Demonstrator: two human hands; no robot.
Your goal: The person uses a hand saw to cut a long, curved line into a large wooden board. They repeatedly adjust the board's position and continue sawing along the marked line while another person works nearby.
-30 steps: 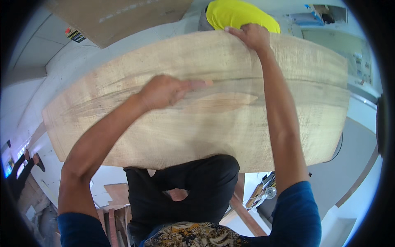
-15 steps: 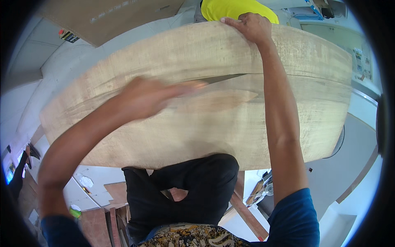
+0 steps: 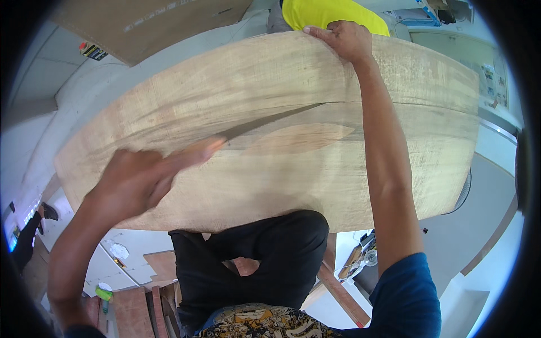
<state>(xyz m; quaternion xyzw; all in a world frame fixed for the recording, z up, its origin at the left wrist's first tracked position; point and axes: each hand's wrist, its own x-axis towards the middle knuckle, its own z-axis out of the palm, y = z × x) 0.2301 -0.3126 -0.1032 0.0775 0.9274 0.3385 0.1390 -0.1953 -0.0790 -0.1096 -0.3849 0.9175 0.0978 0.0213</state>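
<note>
A pale, curved wooden panel (image 3: 282, 186) spans the view above my crossed legs. My right hand (image 3: 344, 45) grips its far edge, thumb along the rim and fingers curled over. On the panel's left half, my left hand (image 3: 146, 174) is closed and blurred, thumb or forefinger pointing up-right; whether it pinches something small is unclear. From those fingertips a dark tapering strip (image 3: 265, 119) runs up-right along the seam; I cannot tell if it is a gap or a loose piece. A leaf-shaped lighter patch (image 3: 301, 137) lies just below it.
A person in a yellow shirt (image 3: 332, 14) is beyond the panel; dark legs (image 3: 25, 242) show at left. A large brown board (image 3: 152, 25) lies behind. Wooden offcuts (image 3: 129, 310), a fan (image 3: 462, 191) and cluttered tools (image 3: 363, 256) are around the panel.
My left hand has swept down and left from near the panel's middle. The dark strip along the seam has appeared and lengthened. My right hand stays on the far edge, slightly higher in view.
</note>
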